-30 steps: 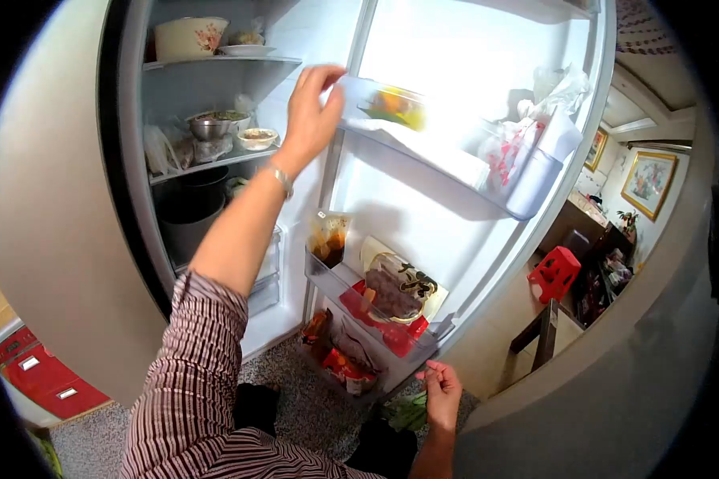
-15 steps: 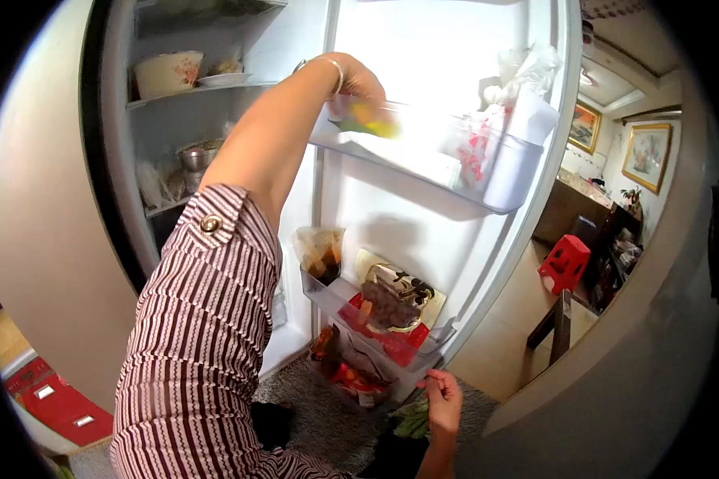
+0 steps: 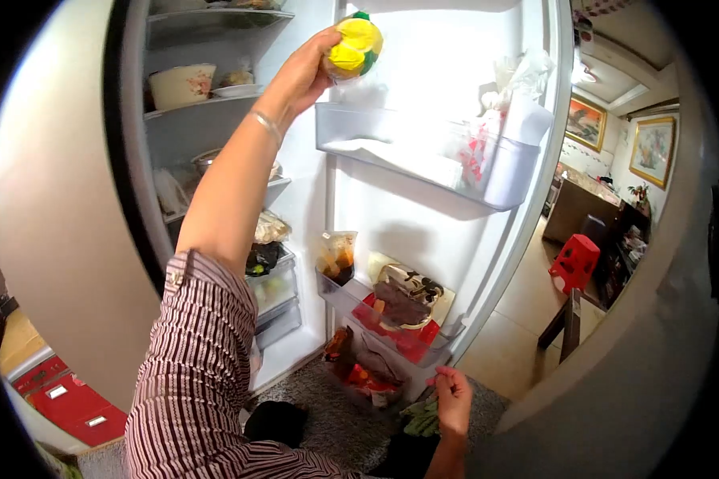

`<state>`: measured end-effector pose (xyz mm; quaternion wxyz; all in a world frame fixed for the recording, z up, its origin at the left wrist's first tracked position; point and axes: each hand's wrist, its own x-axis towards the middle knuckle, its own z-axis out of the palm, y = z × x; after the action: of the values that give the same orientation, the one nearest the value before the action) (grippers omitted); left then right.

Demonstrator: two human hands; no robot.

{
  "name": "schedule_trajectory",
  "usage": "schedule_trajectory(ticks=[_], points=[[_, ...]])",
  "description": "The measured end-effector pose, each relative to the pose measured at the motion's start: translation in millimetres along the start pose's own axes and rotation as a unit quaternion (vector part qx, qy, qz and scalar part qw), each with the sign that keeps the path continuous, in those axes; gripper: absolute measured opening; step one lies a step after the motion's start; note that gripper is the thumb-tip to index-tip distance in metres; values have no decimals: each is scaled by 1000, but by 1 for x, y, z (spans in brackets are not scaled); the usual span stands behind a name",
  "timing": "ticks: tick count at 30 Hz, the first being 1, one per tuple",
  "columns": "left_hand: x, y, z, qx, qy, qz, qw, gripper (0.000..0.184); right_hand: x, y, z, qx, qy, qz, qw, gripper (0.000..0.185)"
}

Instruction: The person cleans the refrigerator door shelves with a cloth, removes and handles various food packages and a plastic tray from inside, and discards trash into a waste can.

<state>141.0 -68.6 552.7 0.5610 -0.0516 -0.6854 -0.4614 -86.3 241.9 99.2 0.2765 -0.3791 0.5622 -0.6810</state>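
My left hand, with a bangle on its wrist, is raised above the upper door bin. It grips a rounded yellow-and-green package; its exact kind I cannot make out. Low at the right, my right hand is closed, thumb and fingers drawn together beside the door's lower corner. Whatever is in its fingers, if anything, is too small to tell. Green leafy vegetables lie just left of that hand, partly hidden. White paper and a red-and-white plastic bag are in the upper bin.
Lower door bins hold a bag of dark contents, a flat package and red packets. Fridge shelves at left carry a floral bowl and bags. Beyond the open door stand a red stool and a dark wooden leg.
My left hand has come up out of the upper door bin, lifting the yellow-and-green package above its rim. My right hand stays low by the door corner. The view has shifted slightly.
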Motion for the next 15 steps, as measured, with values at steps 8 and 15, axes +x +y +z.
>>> schedule_trajectory(ticks=[8, 15], points=[[-152, 8, 3, -292, 30, -101, 950, 50, -28, -70, 50, -54, -76, -61, 994, 18], [-262, -7, 29, -466, -2, -224, 856, 47, -71, -116, 80, -54, -141, -92, 984, 29]])
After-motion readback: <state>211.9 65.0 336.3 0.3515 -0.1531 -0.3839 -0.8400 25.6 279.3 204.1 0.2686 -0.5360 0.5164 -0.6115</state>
